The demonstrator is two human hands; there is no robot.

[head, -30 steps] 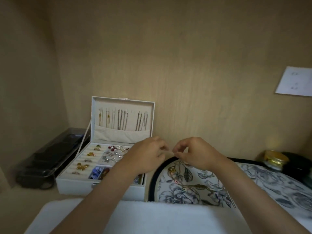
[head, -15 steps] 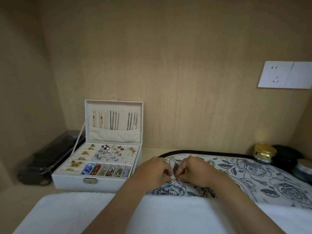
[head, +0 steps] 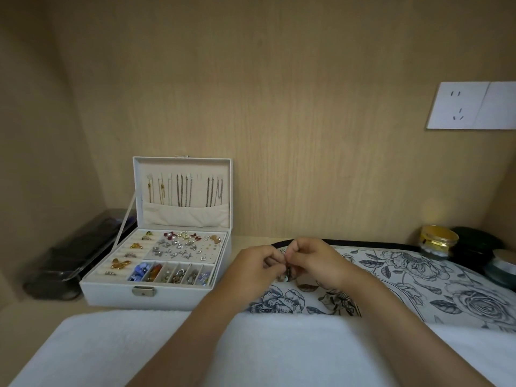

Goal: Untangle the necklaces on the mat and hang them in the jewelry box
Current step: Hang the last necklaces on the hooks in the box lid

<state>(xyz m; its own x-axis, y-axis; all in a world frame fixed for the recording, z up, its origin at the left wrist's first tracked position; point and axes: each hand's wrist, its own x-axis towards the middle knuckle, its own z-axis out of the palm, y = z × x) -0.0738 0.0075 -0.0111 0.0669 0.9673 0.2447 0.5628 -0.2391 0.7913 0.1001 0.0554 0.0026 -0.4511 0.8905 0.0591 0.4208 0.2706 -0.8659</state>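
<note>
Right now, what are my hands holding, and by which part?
The left hand and right hand each pinch a necklace by its thin chain, just above the floral mat. Where along the chain is too small to tell.

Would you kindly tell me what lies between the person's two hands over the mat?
In the head view, a necklace hangs between the left hand and the right hand, pinched by both, over the floral mat.

Tan wood-grain wall (head: 279, 107), white wall socket (head: 469, 106), dim warm light
</note>
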